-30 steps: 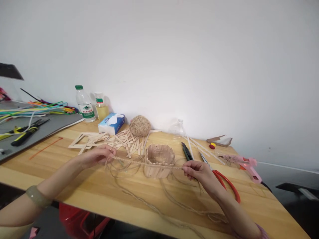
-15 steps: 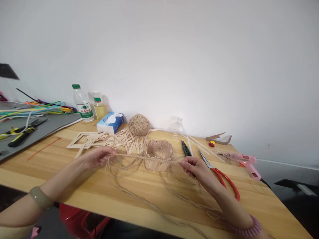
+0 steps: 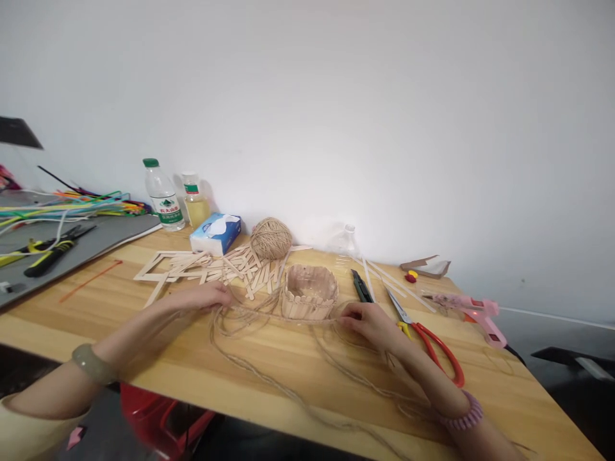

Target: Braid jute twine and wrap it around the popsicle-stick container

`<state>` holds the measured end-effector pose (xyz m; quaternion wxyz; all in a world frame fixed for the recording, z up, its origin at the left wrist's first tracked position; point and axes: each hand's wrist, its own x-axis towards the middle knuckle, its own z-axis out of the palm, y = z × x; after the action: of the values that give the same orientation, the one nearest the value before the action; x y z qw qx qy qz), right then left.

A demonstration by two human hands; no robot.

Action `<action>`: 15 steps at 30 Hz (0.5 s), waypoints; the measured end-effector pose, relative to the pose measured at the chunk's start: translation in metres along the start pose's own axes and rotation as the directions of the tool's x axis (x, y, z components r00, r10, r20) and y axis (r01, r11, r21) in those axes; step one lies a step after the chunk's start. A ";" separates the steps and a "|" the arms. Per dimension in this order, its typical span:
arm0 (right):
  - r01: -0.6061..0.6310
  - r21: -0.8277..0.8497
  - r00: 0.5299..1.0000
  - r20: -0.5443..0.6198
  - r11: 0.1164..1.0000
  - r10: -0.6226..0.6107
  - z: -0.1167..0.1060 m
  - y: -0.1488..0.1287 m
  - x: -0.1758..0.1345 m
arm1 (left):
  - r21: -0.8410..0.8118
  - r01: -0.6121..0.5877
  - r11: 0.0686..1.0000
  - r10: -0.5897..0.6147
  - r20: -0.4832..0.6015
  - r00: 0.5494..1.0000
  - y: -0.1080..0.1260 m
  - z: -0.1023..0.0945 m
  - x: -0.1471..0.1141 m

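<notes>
A braided length of jute twine [image 3: 276, 315] runs between my two hands, along the front lower edge of a small basket [image 3: 311, 306] made of wooden sticks. My left hand [image 3: 214, 296] pinches its left end, where several loose strands gather. On the right, my right hand [image 3: 364, 322] is closed on the other end, just beside the basket. Long loose strands of twine [image 3: 288, 392] trail across the table toward me. Behind the basket sits a ball of jute twine [image 3: 271, 239].
Wooden sticks [image 3: 240, 266] lie scattered behind my left hand, near a tissue pack [image 3: 216, 234] and a water bottle [image 3: 164, 197]. To the right are a utility knife [image 3: 361, 286], red-handled scissors [image 3: 439, 349] and a pink glue gun [image 3: 473, 310]. Pliers [image 3: 55, 253] rest at the left.
Both hands have brought the braided twine lower, from across the basket's front to its base. My right hand has moved slightly inward. The view has shifted a little.
</notes>
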<state>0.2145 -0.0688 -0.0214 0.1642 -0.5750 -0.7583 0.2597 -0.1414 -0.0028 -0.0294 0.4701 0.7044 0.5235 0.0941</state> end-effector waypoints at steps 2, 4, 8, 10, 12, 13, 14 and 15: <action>-0.003 -0.010 1.000 -0.017 1.000 0.003 -0.001 0.000 0.002 | 0.033 0.000 0.999 0.001 -0.007 1.000 0.001 -0.001 0.006; 0.003 -0.035 1.000 -0.029 0.999 -0.004 -0.002 0.000 0.003 | 0.036 -0.003 0.999 0.004 -0.027 1.000 0.001 -0.003 0.010; 0.008 -0.153 0.999 -0.035 0.988 -0.013 -0.004 -0.002 0.007 | 0.043 -0.053 0.998 0.056 -0.062 0.997 0.002 -0.005 0.019; 0.010 -0.212 0.999 -0.038 0.977 -0.018 -0.005 -0.003 0.009 | 0.067 -0.069 0.995 0.075 -0.086 0.993 0.004 -0.007 0.024; 0.014 -0.256 0.999 -0.034 0.967 -0.023 -0.004 -0.005 0.012 | 0.089 -0.083 0.993 0.093 -0.110 0.990 0.006 -0.008 0.029; 0.013 -0.280 0.999 -0.030 0.960 -0.022 -0.004 -0.006 0.013 | 0.100 -0.083 0.992 0.094 -0.116 0.989 0.007 -0.009 0.031; 0.010 -0.304 0.999 -0.028 0.953 -0.019 -0.003 -0.006 0.015 | 0.109 -0.077 0.991 0.089 -0.119 0.989 0.008 -0.010 0.034; 0.005 -0.326 0.999 -0.029 0.945 -0.015 -0.003 -0.007 0.016 | 0.114 -0.063 0.991 0.077 -0.124 0.989 0.009 -0.010 0.036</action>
<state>0.2061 -0.0542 -0.0158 0.0799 -0.5942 -0.7911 0.1210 -0.1265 0.0324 -0.0298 0.3925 0.7396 0.5318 0.1270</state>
